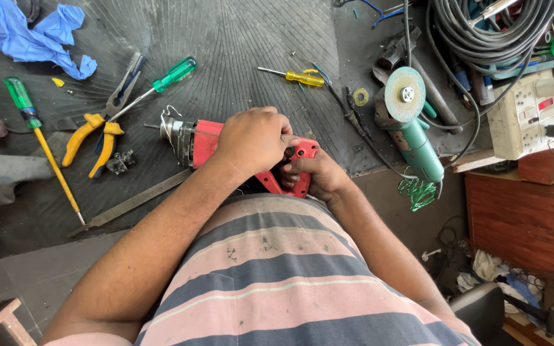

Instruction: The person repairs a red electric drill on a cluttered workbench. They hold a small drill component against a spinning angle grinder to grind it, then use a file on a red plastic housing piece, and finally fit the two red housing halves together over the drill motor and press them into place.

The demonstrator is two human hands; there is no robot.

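Observation:
A red electric drill (203, 142) lies on its side on the dark ribbed mat (238, 51), its metal chuck pointing left. My left hand (254, 138) rests over the drill's body and covers its middle. Under the red handle, my right hand (318, 176) grips the handle end (302, 152). Both hands are closed on the tool, close to my striped shirt.
Yellow-handled pliers (94, 138), green-handled screwdrivers (174, 74) (24, 106), a flat metal file (133, 202) and a blue cloth (33, 35) lie left. A yellow screwdriver (302, 78), a green angle grinder (411, 128), coiled cables (495, 29) and a white socket box (520, 115) sit right.

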